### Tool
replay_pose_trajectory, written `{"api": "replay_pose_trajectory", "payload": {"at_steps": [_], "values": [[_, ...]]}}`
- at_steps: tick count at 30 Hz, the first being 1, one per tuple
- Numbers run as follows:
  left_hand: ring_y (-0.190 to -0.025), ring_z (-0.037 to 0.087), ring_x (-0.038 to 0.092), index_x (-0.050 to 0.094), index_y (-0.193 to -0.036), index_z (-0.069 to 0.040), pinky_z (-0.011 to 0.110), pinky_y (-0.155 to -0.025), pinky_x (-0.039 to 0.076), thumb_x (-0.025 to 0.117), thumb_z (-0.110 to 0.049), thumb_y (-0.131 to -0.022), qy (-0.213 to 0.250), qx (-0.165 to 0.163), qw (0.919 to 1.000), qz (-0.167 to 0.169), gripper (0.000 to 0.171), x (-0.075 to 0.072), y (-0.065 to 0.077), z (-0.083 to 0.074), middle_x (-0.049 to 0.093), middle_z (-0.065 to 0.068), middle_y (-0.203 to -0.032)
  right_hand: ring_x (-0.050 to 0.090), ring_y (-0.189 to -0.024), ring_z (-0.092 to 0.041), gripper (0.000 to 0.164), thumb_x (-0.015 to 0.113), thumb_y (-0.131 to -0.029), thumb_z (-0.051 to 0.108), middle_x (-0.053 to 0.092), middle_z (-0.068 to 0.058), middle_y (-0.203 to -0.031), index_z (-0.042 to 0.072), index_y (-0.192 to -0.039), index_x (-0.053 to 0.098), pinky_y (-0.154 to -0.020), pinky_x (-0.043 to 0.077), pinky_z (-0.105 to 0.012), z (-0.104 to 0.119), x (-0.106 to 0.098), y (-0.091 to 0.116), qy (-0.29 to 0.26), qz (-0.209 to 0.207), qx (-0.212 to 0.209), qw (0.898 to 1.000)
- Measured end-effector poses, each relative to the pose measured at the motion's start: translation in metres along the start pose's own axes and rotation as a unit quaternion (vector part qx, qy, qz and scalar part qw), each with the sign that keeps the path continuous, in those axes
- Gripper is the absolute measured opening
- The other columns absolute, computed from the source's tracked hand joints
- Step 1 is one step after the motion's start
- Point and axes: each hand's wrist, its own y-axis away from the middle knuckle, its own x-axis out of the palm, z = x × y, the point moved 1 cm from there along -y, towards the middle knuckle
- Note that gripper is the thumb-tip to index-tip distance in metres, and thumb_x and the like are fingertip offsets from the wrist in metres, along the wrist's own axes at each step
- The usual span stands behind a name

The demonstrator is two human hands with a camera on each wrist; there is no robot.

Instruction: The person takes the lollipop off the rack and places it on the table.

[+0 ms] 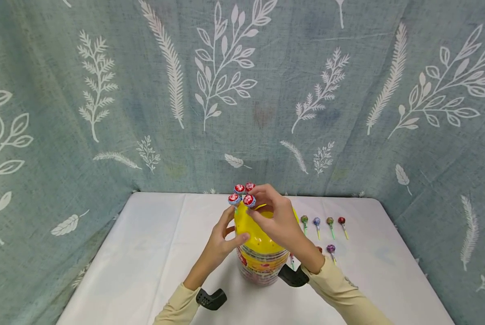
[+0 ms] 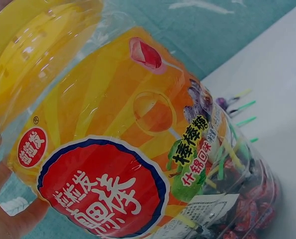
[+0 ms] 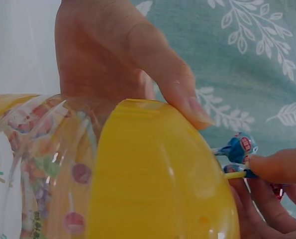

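A clear plastic candy jar [image 1: 262, 273] with a yellow domed lid [image 1: 262, 239] stands upright on the table. My left hand [image 1: 222, 243] grips the left side of its top, thumb against the lid in the right wrist view. At the lid, my right hand [image 1: 280, 221] pinches a lollipop [image 1: 249, 201] with a red and blue wrapper; its pale yellow stick [image 3: 235, 175] meets the lid's surface. Similar lollipops stand out of the lid beside it, one [image 1: 234, 198] to the left. The left wrist view shows the jar's printed label [image 2: 108, 184] and wrapped candies [image 2: 252, 204] inside.
Several loose lollipops lie right of the jar on the white-covered table [image 1: 153, 257], among them a green one [image 1: 304, 219], a red one [image 1: 341, 220] and a purple one [image 1: 330, 248]. A leaf-patterned curtain [image 1: 266, 104] hangs behind the table and along its sides.
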Motion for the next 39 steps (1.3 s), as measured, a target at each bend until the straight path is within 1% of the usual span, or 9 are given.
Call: {"api": "replay_pose_trajectory", "payload": {"at_steps": [2,7,14,19,23,29,35,39], "values": [[-0.136,0.022,0.03,0.028,-0.146,-0.033,0.05,-0.101,0.035,0.066,-0.03,-0.086,0.001,-0.005,1.0,0.0,0.072,0.0,0.0,0.001,0.03,-0.008,-0.15,0.065,-0.084,-0.033,0.03,0.065,-0.079,-0.014,0.066,-0.019,-0.091,-0.006,-0.106,0.054,-0.074,0.055,-0.043,-0.001,0.0,0.0,0.002,-0.006,0.003,1.0],[-0.136,0.021,0.03,0.028,-0.146,-0.033,0.05,-0.101,0.035,0.066,-0.03,-0.086,0.0,-0.007,1.0,-0.001,0.072,0.0,0.0,0.001,0.03,-0.009,-0.15,0.064,-0.082,-0.032,0.029,0.064,-0.079,-0.015,0.066,-0.019,-0.089,-0.006,-0.105,0.054,-0.074,0.055,-0.042,-0.002,0.002,0.001,-0.006,-0.015,0.005,1.0],[-0.136,0.021,0.03,0.028,-0.147,-0.031,0.051,-0.101,0.035,0.066,-0.027,-0.086,0.011,0.007,0.9999,0.006,0.071,0.0,0.0,-0.002,0.031,-0.006,-0.15,0.064,-0.081,-0.033,0.03,0.064,-0.079,-0.015,0.064,-0.019,-0.087,-0.006,-0.105,0.054,-0.072,0.055,-0.042,-0.001,0.001,0.0,-0.017,-0.023,-0.012,1.0],[-0.136,0.021,0.03,0.029,-0.147,-0.032,0.051,-0.101,0.034,0.066,-0.027,-0.086,0.011,0.004,0.9999,0.006,0.071,0.0,0.0,-0.003,0.031,-0.006,-0.15,0.063,-0.081,-0.03,0.031,0.064,-0.078,-0.017,0.064,-0.018,-0.088,-0.006,-0.105,0.053,-0.072,0.056,-0.04,0.002,-0.002,-0.001,-0.025,-0.033,-0.028,0.999],[-0.136,0.021,0.03,0.028,-0.147,-0.031,0.05,-0.101,0.035,0.066,-0.027,-0.086,0.011,0.001,0.9999,0.006,0.071,0.0,-0.001,-0.002,0.031,-0.006,-0.149,0.063,-0.08,-0.031,0.032,0.064,-0.078,-0.018,0.064,-0.02,-0.088,-0.007,-0.105,0.052,-0.072,0.056,-0.04,0.006,-0.006,0.0,-0.036,-0.032,-0.029,0.998],[-0.135,0.021,0.031,0.029,-0.147,-0.031,0.05,-0.101,0.035,0.067,-0.029,-0.086,0.009,-0.01,0.9999,0.003,0.072,0.0,0.0,-0.001,0.032,-0.006,-0.149,0.063,-0.079,-0.031,0.033,0.065,-0.077,-0.018,0.064,-0.019,-0.088,-0.008,-0.105,0.052,-0.072,0.056,-0.039,0.009,-0.015,0.003,-0.034,-0.036,-0.029,0.998],[-0.135,0.021,0.031,0.029,-0.147,-0.03,0.05,-0.1,0.036,0.066,-0.03,-0.086,0.006,-0.012,0.9999,0.0,0.071,0.0,0.0,-0.001,0.032,-0.006,-0.149,0.063,-0.08,-0.022,0.036,0.068,-0.077,-0.014,0.066,-0.01,-0.091,0.001,-0.108,0.055,-0.073,0.056,-0.034,-0.012,-0.024,0.007,-0.032,-0.051,-0.022,0.998],[-0.135,0.022,0.031,0.029,-0.147,-0.029,0.05,-0.1,0.036,0.066,-0.031,-0.085,0.003,-0.009,1.0,-0.001,0.072,0.0,0.0,0.0,0.031,-0.005,-0.149,0.064,-0.081,-0.021,0.037,0.07,-0.079,-0.01,0.066,-0.007,-0.093,0.005,-0.11,0.056,-0.072,0.056,-0.032,-0.022,-0.032,0.01,-0.035,-0.055,-0.025,0.998]]}}
